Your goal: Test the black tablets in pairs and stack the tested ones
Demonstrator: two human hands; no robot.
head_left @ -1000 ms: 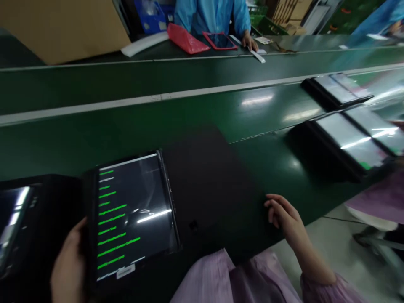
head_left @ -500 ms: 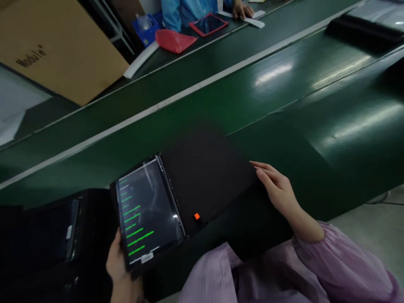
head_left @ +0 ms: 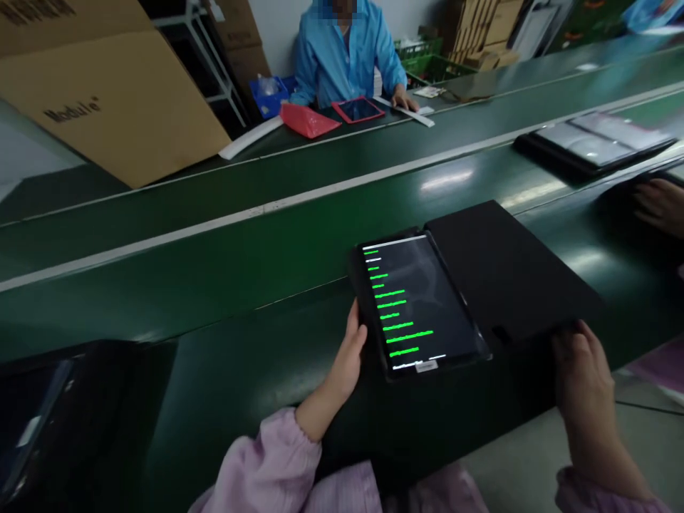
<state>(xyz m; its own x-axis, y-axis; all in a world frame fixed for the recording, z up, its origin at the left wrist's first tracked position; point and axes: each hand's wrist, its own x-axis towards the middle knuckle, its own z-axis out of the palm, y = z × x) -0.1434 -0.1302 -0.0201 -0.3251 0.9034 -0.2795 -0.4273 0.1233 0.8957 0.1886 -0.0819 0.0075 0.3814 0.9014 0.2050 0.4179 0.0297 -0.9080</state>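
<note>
A tablet [head_left: 422,306] lies face up in an opened black folio case, its lit screen showing lines of green text. A small white label sits at its lower edge. The case's black cover [head_left: 524,271] is spread out flat to the right. My left hand [head_left: 347,356] grips the left edge of the tablet's case, thumb on the near side and the other fingers partly hidden. With fingers curled at the near right edge, my right hand [head_left: 585,370] holds the cover; its fingertips are hidden.
Another dark tablet [head_left: 37,413] in a black case lies at left. Across the green bench [head_left: 256,249], a person in blue sits behind a red-framed tablet [head_left: 359,109]. Cased tablets [head_left: 593,142] lie at right, near another person's hand [head_left: 662,203]. A cardboard box [head_left: 122,107] stands back left.
Both hands have moved the tablet and its open case to the right, away from the other tablet at left. The view has tilted up and an orange-red spot on the cover no longer shows.
</note>
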